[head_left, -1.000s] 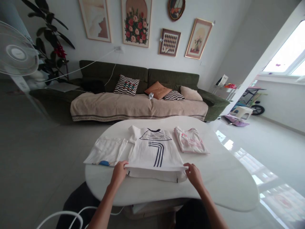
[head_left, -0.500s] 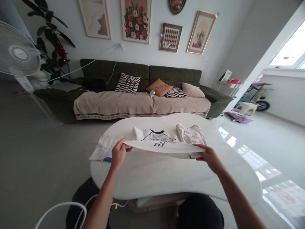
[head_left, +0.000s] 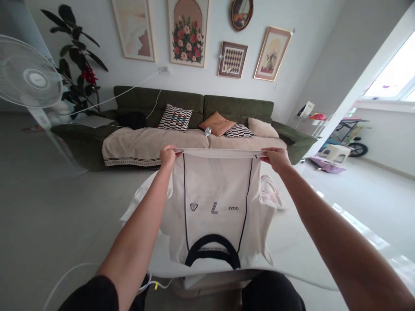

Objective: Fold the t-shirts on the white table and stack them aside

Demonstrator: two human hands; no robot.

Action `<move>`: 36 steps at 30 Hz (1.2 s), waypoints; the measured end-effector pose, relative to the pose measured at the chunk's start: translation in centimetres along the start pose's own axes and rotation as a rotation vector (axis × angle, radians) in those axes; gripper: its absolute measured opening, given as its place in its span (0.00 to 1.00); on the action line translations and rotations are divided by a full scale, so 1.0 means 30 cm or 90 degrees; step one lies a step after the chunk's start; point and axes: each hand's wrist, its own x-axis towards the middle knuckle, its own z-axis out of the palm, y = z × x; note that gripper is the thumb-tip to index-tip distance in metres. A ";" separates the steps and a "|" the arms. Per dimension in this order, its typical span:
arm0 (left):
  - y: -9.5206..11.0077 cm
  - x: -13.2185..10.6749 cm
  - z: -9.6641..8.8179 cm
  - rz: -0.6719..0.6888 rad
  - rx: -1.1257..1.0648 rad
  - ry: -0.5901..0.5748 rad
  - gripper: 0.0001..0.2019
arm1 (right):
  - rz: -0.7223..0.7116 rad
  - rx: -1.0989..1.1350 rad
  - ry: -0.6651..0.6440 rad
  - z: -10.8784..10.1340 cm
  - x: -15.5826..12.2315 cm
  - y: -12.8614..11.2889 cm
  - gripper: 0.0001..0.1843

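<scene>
A white T-shirt (head_left: 217, 181) with dark piping, a black collar and small printed marks hangs upside down between my hands, its collar end low by the near table edge. My left hand (head_left: 168, 156) pinches one end of the hem, and my right hand (head_left: 276, 157) grips the other end. The hem is stretched straight at about the height of the sofa seat. Behind the shirt at right lies a white garment with pink print (head_left: 270, 192), partly hidden. Another white garment (head_left: 138, 198) shows past my left forearm.
Under the clothes stands a white, rounded table (head_left: 292, 246). Beyond it is a green sofa (head_left: 238, 110) with cushions and a beige cover. A standing fan (head_left: 35, 80) is at left, with a white cable near the floor. My knee (head_left: 272, 291) is close to the table.
Both hands have risen and moved away from me, lifting the T-shirt's hem. The shirt, folded over before, now hangs opened out with its collar towards me. The camera view has tilted slightly up.
</scene>
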 end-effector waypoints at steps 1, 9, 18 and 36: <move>0.000 0.022 0.016 -0.003 -0.003 -0.004 0.05 | -0.007 0.002 0.032 0.018 0.020 0.000 0.03; 0.073 0.003 -0.013 0.115 -0.176 -0.068 0.07 | -0.167 0.036 0.101 -0.108 -0.030 -0.037 0.15; -0.432 -0.484 -0.236 -0.031 0.334 -0.121 0.14 | 0.039 -0.311 -0.058 -0.195 -0.476 0.649 0.23; -0.498 -0.726 -0.367 0.007 0.742 -0.445 0.10 | 0.030 -0.563 -0.438 -0.363 -0.635 0.773 0.14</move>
